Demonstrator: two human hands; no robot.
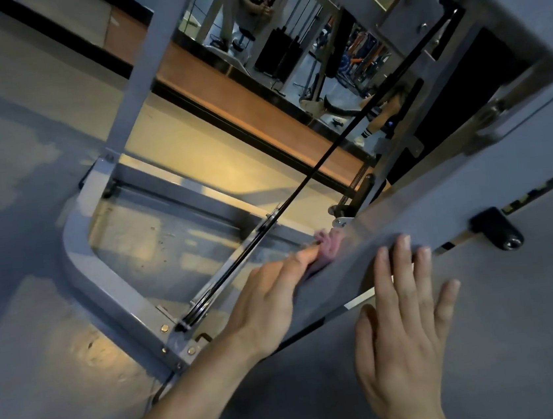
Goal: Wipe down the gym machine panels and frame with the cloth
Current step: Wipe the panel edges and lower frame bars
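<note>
Along the panel (pixel 389 217) edge, left hand (pixel 265 307) seemingly pinches the cloth (pixel 329 243); right hand (pixel 402 326) lies flat, fingers spread.

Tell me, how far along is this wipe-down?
Nothing shows as finished; no panel looks visibly cleaner than another. In hand: the left hand presses the pink cloth against the grey panel edge, while the right hand rests flat on it. Left, probably: the curved frame below.

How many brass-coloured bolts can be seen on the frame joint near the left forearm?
3 bolts: one above the joint beside the pulley, one lower on the left, one to its right. The left hand may hide others.
</note>
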